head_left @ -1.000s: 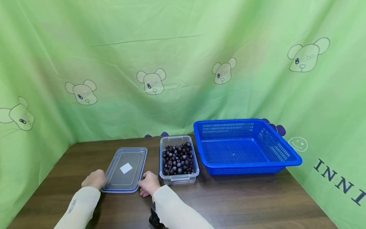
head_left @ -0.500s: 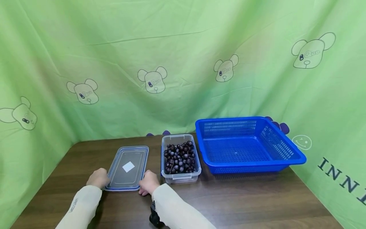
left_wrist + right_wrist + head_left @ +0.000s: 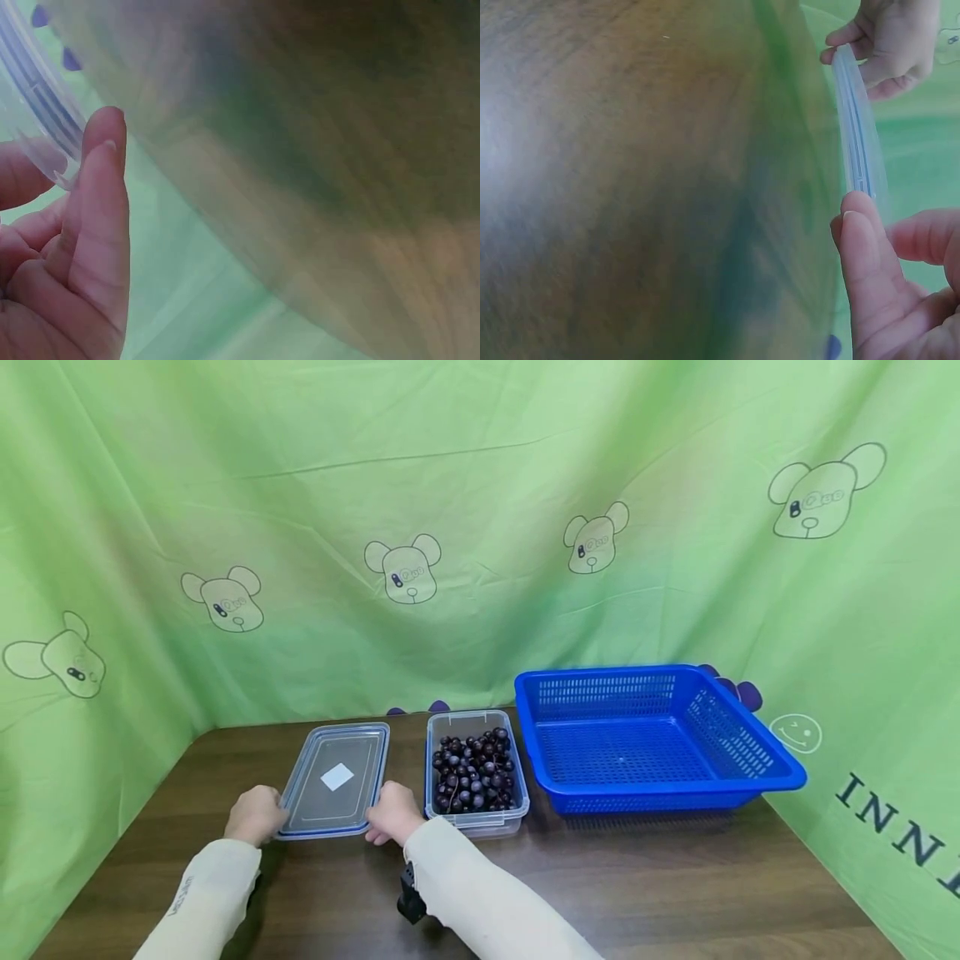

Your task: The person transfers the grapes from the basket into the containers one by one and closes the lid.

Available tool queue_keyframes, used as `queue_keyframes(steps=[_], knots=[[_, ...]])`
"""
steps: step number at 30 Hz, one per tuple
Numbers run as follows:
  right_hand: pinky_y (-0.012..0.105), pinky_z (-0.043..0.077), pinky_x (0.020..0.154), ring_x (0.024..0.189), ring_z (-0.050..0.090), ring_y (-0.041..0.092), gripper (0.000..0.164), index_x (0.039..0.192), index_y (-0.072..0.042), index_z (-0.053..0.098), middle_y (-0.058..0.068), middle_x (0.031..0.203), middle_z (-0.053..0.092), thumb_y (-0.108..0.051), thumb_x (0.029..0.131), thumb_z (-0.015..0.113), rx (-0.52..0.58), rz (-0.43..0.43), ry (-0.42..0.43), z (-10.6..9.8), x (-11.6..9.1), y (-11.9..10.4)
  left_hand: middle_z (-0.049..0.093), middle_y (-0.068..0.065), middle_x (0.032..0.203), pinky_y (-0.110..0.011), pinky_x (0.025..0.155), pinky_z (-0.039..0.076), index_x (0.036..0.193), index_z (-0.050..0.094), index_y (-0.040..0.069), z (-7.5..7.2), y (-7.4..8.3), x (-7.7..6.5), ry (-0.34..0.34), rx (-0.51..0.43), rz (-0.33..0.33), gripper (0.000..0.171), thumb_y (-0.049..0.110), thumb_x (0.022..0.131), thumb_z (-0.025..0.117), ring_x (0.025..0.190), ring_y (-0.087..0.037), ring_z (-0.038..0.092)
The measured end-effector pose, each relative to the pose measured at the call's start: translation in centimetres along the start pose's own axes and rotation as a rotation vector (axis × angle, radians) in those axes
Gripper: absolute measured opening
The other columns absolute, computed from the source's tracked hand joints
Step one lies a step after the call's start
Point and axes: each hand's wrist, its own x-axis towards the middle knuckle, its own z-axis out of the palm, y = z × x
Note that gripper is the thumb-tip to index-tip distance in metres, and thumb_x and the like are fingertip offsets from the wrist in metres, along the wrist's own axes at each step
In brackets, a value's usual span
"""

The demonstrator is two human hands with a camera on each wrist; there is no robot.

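Note:
Between my hands is a clear rectangular lid (image 3: pixel 337 777) with a blue seal line and a white square label (image 3: pixel 337 776). My left hand (image 3: pixel 256 815) pinches its left side between thumb and fingers; the left wrist view shows the lid's edge (image 3: pixel 45 97) in that pinch. On the opposite side, my right hand (image 3: pixel 394 813) pinches the lid near its front corner. The right wrist view shows the lid edge-on, raised off the table, with both hands on it. Just right of it stands a clear plastic container (image 3: pixel 480 827) filled with dark grapes (image 3: pixel 474 772).
A large blue perforated basket (image 3: pixel 622 789) sits at the back right, beside the container. Behind the brown wooden table (image 3: pixel 600 885) hangs a green curtain (image 3: pixel 480 460) with bear-head prints. A black wrist camera (image 3: pixel 410 893) is strapped under my right sleeve.
Both hands have lifted the lid slightly off the table, its near edge rising and moving away from me. The container and basket stay put; the head view has shifted a little.

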Motion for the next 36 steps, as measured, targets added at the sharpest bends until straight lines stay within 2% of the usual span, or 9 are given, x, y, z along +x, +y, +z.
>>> queue_keyframes(steps=[7, 11, 14, 16, 21, 26, 31, 36], knots=[[0.025, 0.052, 0.043, 0.049, 0.066, 0.023, 0.02, 0.075, -0.004, 0.045, 0.011, 0.053, 0.061, 0.007, 0.085, 0.058, 0.008, -0.011, 0.002, -1.5, -0.4, -1.0, 0.041, 0.003, 0.047, -0.028, 0.045, 0.039, 0.052, 0.037, 0.014, -0.8, 1.2, 0.0, 0.009, -0.007, 0.018, 0.035, 0.002, 0.08, 0.054, 0.044, -0.014, 0.049], [0.026, 0.053, 0.045, 0.051, 0.067, 0.023, 0.007, 0.09, 0.007, 0.052, 0.013, 0.06, 0.062, 0.008, 0.086, 0.057, 0.031, -0.017, 0.003, -2.7, -0.7, -1.6, 0.036, 0.005, 0.047, -0.027, 0.045, 0.033, 0.052, 0.036, 0.014, -1.4, 2.2, 0.0, 0.023, 0.0, 0.059, 0.035, 0.002, 0.079, 0.054, 0.045, -0.013, 0.041], [0.026, 0.054, 0.047, 0.053, 0.067, 0.022, 0.028, 0.112, 0.016, 0.051, 0.016, 0.069, 0.064, 0.008, 0.085, 0.057, 0.056, -0.007, 0.001, -4.1, -1.0, -2.1, 0.034, 0.005, 0.048, -0.026, 0.046, 0.03, 0.051, 0.035, 0.014, -1.8, 3.3, 0.1, 0.043, -0.012, 0.103, 0.034, 0.002, 0.077, 0.053, 0.046, -0.013, 0.037], [0.025, 0.055, 0.049, 0.055, 0.068, 0.022, 0.037, 0.12, 0.017, 0.048, 0.016, 0.073, 0.064, 0.008, 0.086, 0.057, 0.059, 0.009, -0.004, -5.2, -1.1, -2.3, 0.038, 0.005, 0.048, -0.027, 0.045, 0.032, 0.052, 0.038, 0.013, -1.9, 4.2, 0.2, 0.044, -0.028, 0.121, 0.031, 0.002, 0.076, 0.053, 0.046, -0.013, 0.039], [0.025, 0.055, 0.051, 0.054, 0.067, 0.02, 0.038, 0.12, 0.017, 0.047, 0.015, 0.067, 0.065, 0.007, 0.085, 0.055, 0.06, 0.013, -0.006, -8.1, -1.4, -2.3, 0.052, 0.001, 0.052, -0.03, 0.047, 0.039, 0.056, 0.051, 0.006, -1.7, 6.4, 0.5, 0.05, -0.053, 0.158, 0.021, 0.004, 0.076, 0.055, 0.05, -0.016, 0.049], [0.024, 0.054, 0.049, 0.052, 0.066, 0.018, 0.036, 0.118, 0.015, 0.048, 0.018, 0.069, 0.067, 0.008, 0.083, 0.054, 0.098, 0.008, 0.025, -10.7, -1.6, -1.7, 0.055, -0.001, 0.055, -0.03, 0.049, 0.041, 0.062, 0.06, 0.0, -1.3, 9.0, 0.9, 0.076, -0.071, 0.198, 0.015, 0.003, 0.076, 0.055, 0.052, -0.018, 0.05], [0.027, 0.055, 0.05, 0.048, 0.061, 0.011, 0.034, 0.117, 0.014, 0.048, 0.019, 0.072, 0.067, 0.007, 0.084, 0.054, 0.081, 0.002, 0.035, -13.1, -2.4, -1.5, 0.061, -0.006, 0.062, -0.031, 0.05, 0.043, 0.072, 0.066, -0.005, -0.7, 11.3, 1.1, 0.072, -0.102, 0.21, 0.014, 0.004, 0.076, 0.056, 0.055, -0.019, 0.053], [0.025, 0.055, 0.05, 0.053, 0.066, 0.018, 0.032, 0.116, 0.014, 0.048, 0.019, 0.071, 0.067, 0.005, 0.085, 0.054, 0.034, 0.005, 0.049, -15.2, -3.1, -1.3, 0.065, -0.01, 0.067, -0.032, 0.054, 0.045, 0.081, 0.068, -0.008, -0.1, 13.2, 1.0, 0.065, -0.131, 0.212, 0.018, 0.005, 0.078, 0.057, 0.06, -0.022, 0.057]])
